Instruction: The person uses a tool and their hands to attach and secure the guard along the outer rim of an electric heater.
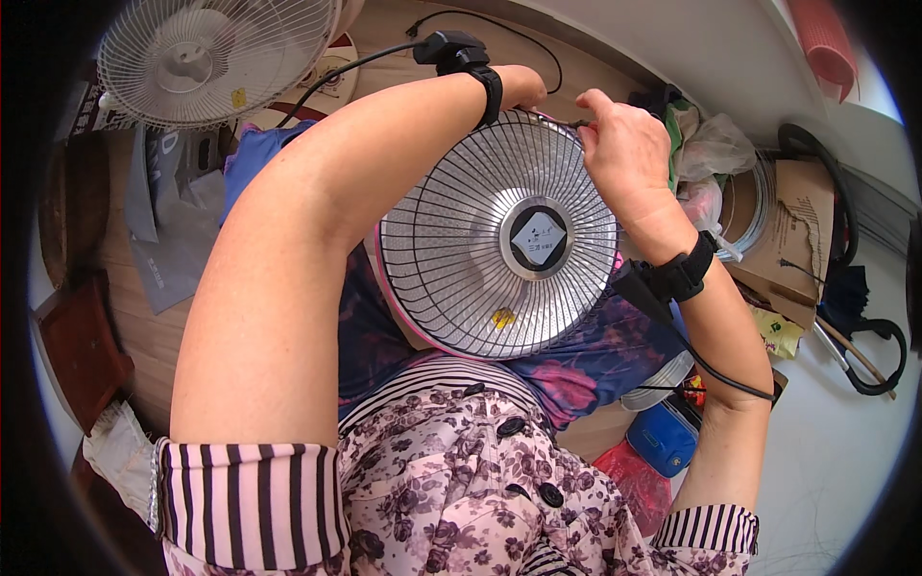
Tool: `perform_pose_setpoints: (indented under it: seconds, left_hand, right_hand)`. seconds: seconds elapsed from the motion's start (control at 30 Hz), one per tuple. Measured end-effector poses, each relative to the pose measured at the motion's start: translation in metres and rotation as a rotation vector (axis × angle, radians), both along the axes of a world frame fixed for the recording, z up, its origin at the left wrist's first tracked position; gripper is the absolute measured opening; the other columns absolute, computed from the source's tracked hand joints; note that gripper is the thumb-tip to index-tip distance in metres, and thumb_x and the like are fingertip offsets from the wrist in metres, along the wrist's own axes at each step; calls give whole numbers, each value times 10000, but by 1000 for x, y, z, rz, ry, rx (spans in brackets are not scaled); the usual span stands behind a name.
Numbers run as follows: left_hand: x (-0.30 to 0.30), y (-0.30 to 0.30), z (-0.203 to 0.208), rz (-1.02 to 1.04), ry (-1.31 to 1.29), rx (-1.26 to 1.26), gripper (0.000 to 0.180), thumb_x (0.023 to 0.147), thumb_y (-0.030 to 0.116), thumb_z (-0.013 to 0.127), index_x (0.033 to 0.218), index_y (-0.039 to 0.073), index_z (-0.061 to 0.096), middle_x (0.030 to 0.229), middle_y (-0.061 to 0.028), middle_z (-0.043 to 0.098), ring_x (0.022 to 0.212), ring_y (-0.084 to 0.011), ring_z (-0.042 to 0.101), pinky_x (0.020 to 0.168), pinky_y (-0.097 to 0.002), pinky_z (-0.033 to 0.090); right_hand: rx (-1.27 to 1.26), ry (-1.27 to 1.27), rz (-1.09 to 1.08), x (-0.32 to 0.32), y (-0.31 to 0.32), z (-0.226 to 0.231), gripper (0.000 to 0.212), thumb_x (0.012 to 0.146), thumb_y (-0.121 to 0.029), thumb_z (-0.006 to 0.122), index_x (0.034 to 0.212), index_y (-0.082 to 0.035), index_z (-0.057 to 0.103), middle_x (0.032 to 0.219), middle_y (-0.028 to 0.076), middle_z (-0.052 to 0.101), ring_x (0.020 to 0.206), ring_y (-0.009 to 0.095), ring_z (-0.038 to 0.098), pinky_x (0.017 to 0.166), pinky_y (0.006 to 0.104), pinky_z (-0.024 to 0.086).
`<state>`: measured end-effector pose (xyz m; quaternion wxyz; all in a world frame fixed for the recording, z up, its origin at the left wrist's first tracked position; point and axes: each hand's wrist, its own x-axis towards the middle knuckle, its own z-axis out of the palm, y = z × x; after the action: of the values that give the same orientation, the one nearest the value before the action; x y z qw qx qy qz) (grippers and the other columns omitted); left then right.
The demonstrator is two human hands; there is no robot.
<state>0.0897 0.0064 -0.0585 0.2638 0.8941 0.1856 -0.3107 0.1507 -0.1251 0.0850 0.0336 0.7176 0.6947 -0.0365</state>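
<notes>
A round dish heater point(451, 278) with a dark wire guard, a silvery bowl and a pink rim rests on my lap, its front tilted up toward me. Its centre carries a round silver and black badge point(537, 239). My left hand point(521, 86) reaches over the far rim; its fingers are hidden behind the wrist and the edge. At the far right rim, my right hand point(626, 144) is bent inward, thumb and forefinger closing on a small dark piece at the guard's edge, too small to name. Each wrist wears a black strap with a device and cable.
A white wire fan guard point(206, 62) stands at the far left, near grey bags point(173, 221). On the right are plastic bags point(715, 149), a torn cardboard box point(792, 230) and coiled wire point(754, 216). A blue case point(663, 437) and red bag point(639, 480) lie beside my right leg.
</notes>
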Motion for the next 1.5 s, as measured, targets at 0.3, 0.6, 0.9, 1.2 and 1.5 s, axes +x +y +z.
perform_pose_setpoints:
  seconds: [0.3, 0.6, 0.9, 1.2, 1.5]
  left_hand:
    - [0, 1, -1, 34, -17, 11, 292, 819, 207, 688, 1088, 95, 701, 1029, -118, 696, 949, -336, 639, 825, -471, 509]
    - [-3, 1, 3, -192, -91, 99, 323, 913, 327, 591, 1017, 38, 690, 912, -176, 690, 835, -358, 641, 726, -417, 504]
    - [-2, 0, -2, -42, -88, 39, 289, 795, 167, 707, 1072, 81, 706, 1029, -143, 693, 948, -342, 640, 824, -458, 512]
    - [-8, 2, 3, -199, -118, 103, 229, 886, 227, 629, 983, 29, 690, 859, -177, 685, 808, -368, 636, 702, -418, 498]
    - [-2, -3, 11, -9, -2, 45, 265, 905, 269, 608, 998, 35, 691, 901, -167, 693, 801, -362, 628, 720, -417, 504]
  right_hand:
    - [73, 128, -53, 8, -5, -6, 158, 775, -52, 642, 919, -37, 578, 783, 155, 655, 773, 351, 655, 704, 434, 521]
    - [-91, -54, -64, -7, -10, -2, 274, 857, -250, 610, 729, -12, 649, 722, 190, 651, 718, 361, 661, 667, 433, 536]
    - [111, 47, 145, 5, -2, -7, 87, 748, -103, 655, 807, -44, 630, 756, 135, 605, 748, 348, 643, 691, 420, 531]
    - [-149, -9, -169, 1, 7, 6, 227, 883, -210, 589, 820, 2, 641, 759, 206, 656, 766, 375, 663, 700, 442, 541]
    - [-22, 52, 55, 7, -4, 0, 142, 822, -152, 640, 832, -11, 642, 781, 179, 644, 762, 359, 644, 700, 444, 524]
